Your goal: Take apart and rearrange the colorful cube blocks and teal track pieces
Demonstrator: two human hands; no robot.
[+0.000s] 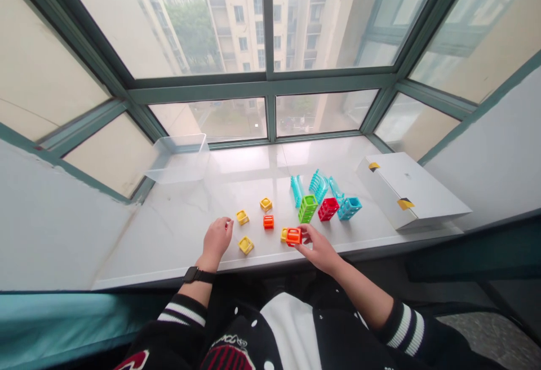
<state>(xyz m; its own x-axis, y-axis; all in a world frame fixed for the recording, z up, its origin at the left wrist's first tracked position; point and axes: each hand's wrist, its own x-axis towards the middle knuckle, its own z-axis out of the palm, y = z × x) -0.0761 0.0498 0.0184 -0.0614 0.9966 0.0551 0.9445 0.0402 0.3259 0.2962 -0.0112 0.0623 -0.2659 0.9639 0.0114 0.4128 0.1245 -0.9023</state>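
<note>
My right hand (318,250) grips an orange openwork plastic block (293,236) between thumb and fingers, just above the white sill. A yellow block (283,235) shows partly behind it; whether the two touch I cannot tell. My left hand (218,241), a dark watch on its wrist, is by the sill with fingers curled in and no object visible in them. Nearest to it are a yellow block (245,245) and another yellow block (242,217). Farther in lie a third yellow block (266,204) and a second orange block (268,222).
Beyond my right hand stand a green stack (308,208), a red stack (328,209) and a blue stack (350,208). Behind them are translucent turquoise pieces (319,185). A clear plastic bin (181,159) sits back left, a white box (416,187) at right. Windows (270,85) enclose the sill.
</note>
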